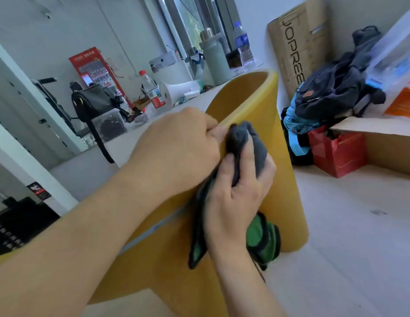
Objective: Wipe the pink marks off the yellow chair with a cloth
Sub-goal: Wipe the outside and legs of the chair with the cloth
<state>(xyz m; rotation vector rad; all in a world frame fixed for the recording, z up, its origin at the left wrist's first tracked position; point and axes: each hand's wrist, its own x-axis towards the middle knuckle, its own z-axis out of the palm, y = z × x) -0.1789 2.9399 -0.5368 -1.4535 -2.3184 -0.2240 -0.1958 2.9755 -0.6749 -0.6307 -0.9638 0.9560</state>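
The yellow chair fills the middle of the view, its curved back rising toward the upper right. My left hand grips the top rim of the chair back. My right hand is shut on a bunched grey cloth with green patches, pressing it against the outer face of the chair back just below the rim. A green part of the cloth hangs below my wrist. No pink marks show; both hands and the cloth cover that area.
A white counter behind the chair holds bottles, a white megaphone, a black bag and a grey flask. At right stand cardboard boxes, a red box and a dark backpack. Pale wooden floor lies to the right.
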